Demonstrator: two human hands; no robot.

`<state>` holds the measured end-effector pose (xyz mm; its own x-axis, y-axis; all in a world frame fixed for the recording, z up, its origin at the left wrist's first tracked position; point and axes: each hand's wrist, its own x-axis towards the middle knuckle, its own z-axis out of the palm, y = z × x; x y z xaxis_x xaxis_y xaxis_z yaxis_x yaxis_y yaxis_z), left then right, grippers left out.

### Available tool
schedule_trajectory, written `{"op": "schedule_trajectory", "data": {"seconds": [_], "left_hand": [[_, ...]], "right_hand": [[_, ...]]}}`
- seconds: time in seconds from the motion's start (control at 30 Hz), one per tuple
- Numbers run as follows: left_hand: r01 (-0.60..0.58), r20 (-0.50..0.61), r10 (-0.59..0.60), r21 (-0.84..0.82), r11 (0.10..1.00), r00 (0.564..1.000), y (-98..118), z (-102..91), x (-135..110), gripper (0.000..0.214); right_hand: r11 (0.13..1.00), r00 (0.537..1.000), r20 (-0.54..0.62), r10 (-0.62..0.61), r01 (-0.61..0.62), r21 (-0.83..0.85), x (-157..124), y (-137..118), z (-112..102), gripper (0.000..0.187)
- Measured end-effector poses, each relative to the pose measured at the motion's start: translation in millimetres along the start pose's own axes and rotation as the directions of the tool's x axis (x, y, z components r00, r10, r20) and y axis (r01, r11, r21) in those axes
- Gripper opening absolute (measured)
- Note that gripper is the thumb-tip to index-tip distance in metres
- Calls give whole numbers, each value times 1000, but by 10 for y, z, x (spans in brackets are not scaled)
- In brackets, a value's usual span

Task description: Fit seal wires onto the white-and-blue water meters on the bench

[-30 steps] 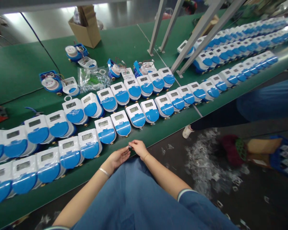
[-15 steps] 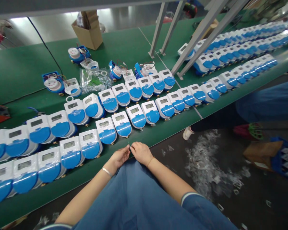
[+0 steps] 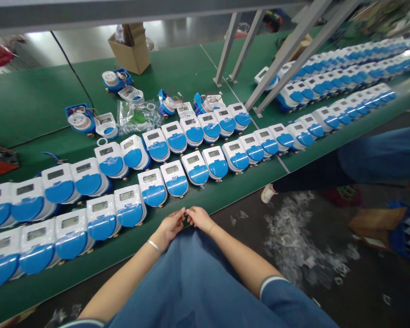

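My left hand (image 3: 172, 224) and my right hand (image 3: 198, 217) meet at the front edge of the green workbench (image 3: 205, 199), close to my body. Both are closed, fingertips pinched together around something too small to make out. Just beyond them stands a blue-and-white meter (image 3: 174, 178) with a small display and a blue flap. To its left is another such meter (image 3: 152, 187), with a third meter (image 3: 194, 167) on its right. Neither hand touches these meters.
Rows of similar meters (image 3: 300, 133) run along the bench. Opened meters (image 3: 79, 120), a plastic bag of small parts (image 3: 136, 117) and a cardboard box (image 3: 131, 52) lie behind. Grey metal posts (image 3: 226, 50) rise from the bench. Clear plastic scraps (image 3: 292, 232) litter the floor near another person's shoe (image 3: 268, 193).
My hands stay together at the bench edge, with a slight shift of the right fingers. The camera view has moved a little; the meters stand where they were.
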<state>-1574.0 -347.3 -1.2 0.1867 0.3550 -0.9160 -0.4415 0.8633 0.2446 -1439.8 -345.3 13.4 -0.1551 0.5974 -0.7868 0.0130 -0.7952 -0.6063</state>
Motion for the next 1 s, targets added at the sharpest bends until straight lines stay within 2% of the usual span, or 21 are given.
{"op": "schedule_trajectory", "data": {"seconds": [0.07,0.1,0.17,0.3,0.43,0.47,0.53,0.6,0.67,0.73,0.83,0.87,0.9,1.0], "left_hand": [[15,-28,-16,-25,1000,999,-6,1,8,15],[19,-31,-19,-29,999,999,-10,2,12,16],[1,-8,-1,-16,1000,1000,-19,0,22,15],[-48,22,48,31,998,999,-24,-21,59,17],[-29,-42,28,-18,999,999,-12,-10,82,18],[-26,-46,24,-27,999,999,-11,-1,81,17],[-36,-16,36,-27,999,999,-11,17,74,16],[-69,23,69,-19,997,997,-10,25,70,16],[-90,35,91,-10,996,995,-5,23,76,16],[-81,10,81,-8,997,997,4,21,95,18],[-60,-42,58,-51,997,997,7,37,134,18],[-63,-47,60,-67,996,997,5,47,145,17],[-70,-40,67,-78,994,997,1,57,154,16],[-115,-2,115,-77,990,993,-5,73,166,16]], "right_hand": [[975,993,-44,-106,95,-199,-21,-6,-9,18],[931,984,-52,-170,143,-335,-35,-14,-13,17],[854,969,-41,-242,193,-484,-60,-38,-19,16],[761,956,-10,-293,227,-608,-97,-49,-24,16],[656,914,-10,-405,283,-700,-105,12,-11,14],[655,899,-37,-437,289,-698,-91,23,-5,14],[721,889,-134,-437,257,-643,-39,23,8,24],[812,913,-199,-355,196,-549,24,-1,18,34],[850,953,-138,-270,169,-499,60,-27,20,37],[806,955,-45,-294,222,-549,46,-34,17,30],[620,879,-10,-476,328,-712,-17,-24,6,14],[609,865,-32,-501,326,-723,-26,-28,4,12],[654,874,-72,-480,302,-694,-20,-37,4,15],[863,953,-158,-258,154,-481,65,-94,17,33]]}}
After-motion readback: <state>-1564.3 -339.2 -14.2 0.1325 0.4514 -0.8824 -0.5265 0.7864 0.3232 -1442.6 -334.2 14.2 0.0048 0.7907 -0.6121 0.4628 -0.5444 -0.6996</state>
